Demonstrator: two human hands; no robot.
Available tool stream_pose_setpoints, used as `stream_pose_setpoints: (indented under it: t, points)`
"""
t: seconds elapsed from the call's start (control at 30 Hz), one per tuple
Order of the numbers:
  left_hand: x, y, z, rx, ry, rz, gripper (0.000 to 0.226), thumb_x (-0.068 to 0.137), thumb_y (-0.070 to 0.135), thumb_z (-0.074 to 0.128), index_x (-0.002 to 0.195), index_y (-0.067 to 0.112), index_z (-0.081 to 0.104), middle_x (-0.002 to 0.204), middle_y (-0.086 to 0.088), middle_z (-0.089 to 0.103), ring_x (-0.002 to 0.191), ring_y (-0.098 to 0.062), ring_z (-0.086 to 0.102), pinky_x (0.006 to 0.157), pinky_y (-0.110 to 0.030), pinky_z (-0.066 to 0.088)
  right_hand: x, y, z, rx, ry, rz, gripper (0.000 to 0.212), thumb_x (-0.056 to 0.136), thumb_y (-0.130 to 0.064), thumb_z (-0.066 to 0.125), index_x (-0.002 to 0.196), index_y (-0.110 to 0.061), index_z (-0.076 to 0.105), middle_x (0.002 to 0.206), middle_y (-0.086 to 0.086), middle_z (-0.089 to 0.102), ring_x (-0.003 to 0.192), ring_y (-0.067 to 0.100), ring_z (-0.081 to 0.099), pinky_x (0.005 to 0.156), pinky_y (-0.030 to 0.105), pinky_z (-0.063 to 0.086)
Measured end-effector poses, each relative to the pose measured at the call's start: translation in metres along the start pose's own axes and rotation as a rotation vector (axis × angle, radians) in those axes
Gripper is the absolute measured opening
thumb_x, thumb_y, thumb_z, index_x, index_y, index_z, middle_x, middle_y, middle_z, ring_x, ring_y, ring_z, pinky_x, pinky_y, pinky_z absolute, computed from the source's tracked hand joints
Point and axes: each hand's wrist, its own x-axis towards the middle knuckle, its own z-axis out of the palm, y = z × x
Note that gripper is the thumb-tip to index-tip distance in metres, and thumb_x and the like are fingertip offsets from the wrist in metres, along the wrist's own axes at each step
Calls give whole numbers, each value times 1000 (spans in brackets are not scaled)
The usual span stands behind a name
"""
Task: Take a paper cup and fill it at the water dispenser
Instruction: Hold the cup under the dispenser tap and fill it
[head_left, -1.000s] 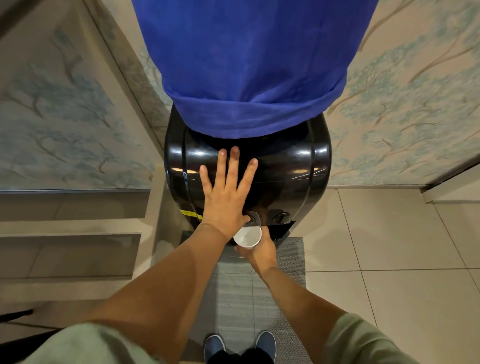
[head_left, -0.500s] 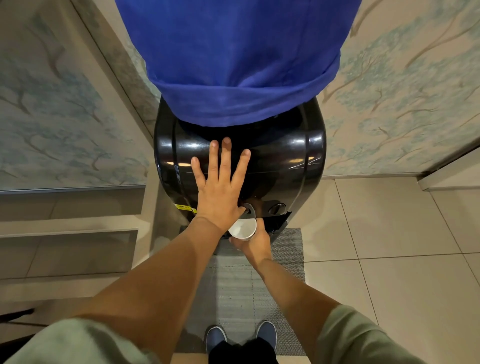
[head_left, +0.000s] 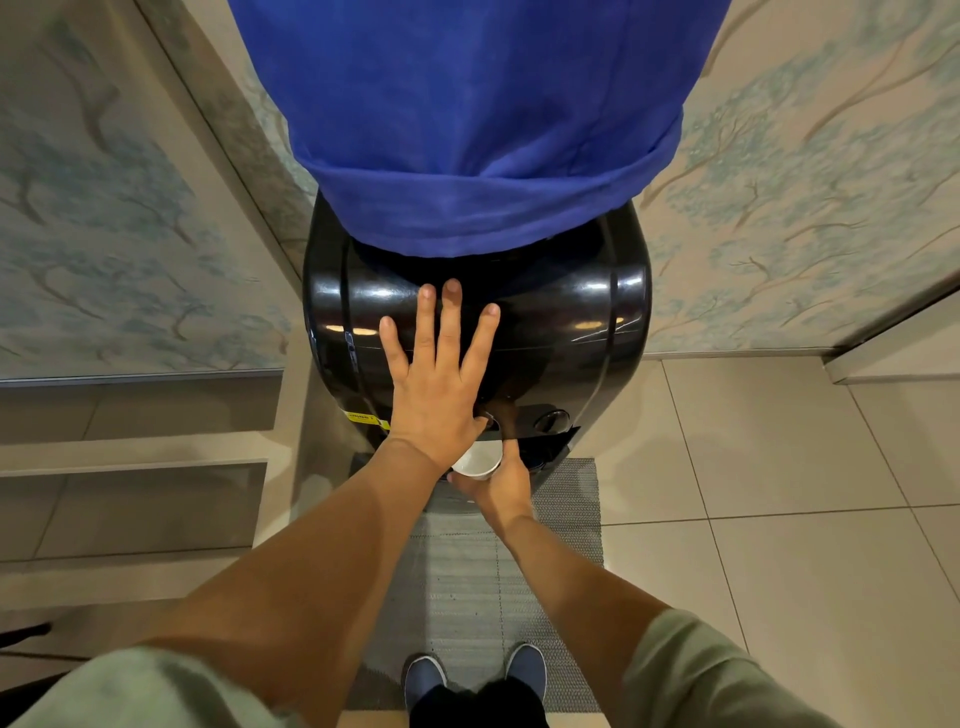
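A glossy black water dispenser (head_left: 571, 322) stands before me, its bottle wrapped in a blue cloth cover (head_left: 467, 130). My left hand (head_left: 436, 379) lies flat on the dispenser's front, fingers spread, thumb pressed on the left tap button (head_left: 488, 418). My right hand (head_left: 501, 486) holds a white paper cup (head_left: 475, 461) upright under that tap, partly hidden by my left wrist. I cannot tell how much water is in the cup. A second round button (head_left: 551, 420) sits to the right.
A grey ribbed mat (head_left: 467, 582) lies on the beige tiled floor (head_left: 779, 493) under the dispenser and my shoes (head_left: 475, 675). Wallpapered walls with a tree pattern stand left and right. A low stepped ledge (head_left: 135, 467) runs along the left.
Both hands keep the same pose on the button and cup. Only the view has shifted slightly down and left.
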Motion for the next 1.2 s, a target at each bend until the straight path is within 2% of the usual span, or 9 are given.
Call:
stream_pose_setpoints:
  t: [0.07,0.17,0.27,0.37,0.47,0.67,0.93,1.07,1.2]
  points:
    - [0,0,1,11,1,4,137,37,55,86,146,16,14,149,-23,26,138,-41,17,103,-64,12,1,1,-1,-94,-2,-8,72,65,-21,81,127,-22,43,115,4,59,104,20,57,74,14,44]
    - [0,-1,2,9,3,7,137,37,54,86,147,16,14,149,-22,22,137,-41,17,103,-64,11,-1,-1,-1,27,6,8,81,64,-10,81,132,-25,39,109,1,56,95,13,53,60,0,42]
    - [0,0,2,6,6,6,137,36,53,87,147,17,14,149,-21,20,137,-41,17,103,-64,12,-2,-3,1,44,7,-14,86,63,-10,81,134,-28,35,106,-3,54,96,10,50,60,-2,41]
    - [0,0,3,7,8,8,137,37,53,87,146,17,13,149,-21,16,137,-41,14,103,-64,12,-3,-4,0,43,7,-17,86,64,-10,81,134,-28,34,107,-3,55,99,12,52,71,5,45]
    - [0,-1,2,7,1,7,137,38,54,86,147,17,11,149,-20,13,137,-40,11,103,-64,10,-3,-3,1,43,7,-15,86,63,-10,81,132,-30,36,106,-3,56,101,15,53,86,24,48]
    - [0,0,2,20,-10,4,139,38,56,85,147,17,9,149,-20,10,138,-40,11,103,-64,8,0,0,2,5,1,-5,89,62,-11,81,134,-31,33,113,1,56,105,16,52,94,30,48]
    - [0,0,1,31,-8,6,137,37,57,85,146,17,12,149,-20,13,138,-41,17,103,-64,12,3,4,2,-23,7,2,90,59,-13,82,133,-32,34,105,-2,57,101,16,53,90,29,49]
    - [0,0,0,29,-5,3,138,36,56,86,146,16,13,149,-21,18,138,-39,11,103,-64,13,4,5,1,-39,9,-2,90,58,-14,83,132,-32,35,102,-5,57,96,13,53,87,26,48]
    - [0,0,0,24,-10,1,137,36,56,86,146,16,14,150,-22,22,138,-40,13,103,-65,11,5,9,0,-55,7,-6,88,57,-14,83,130,-31,36,96,-10,55,91,9,51,84,25,48]
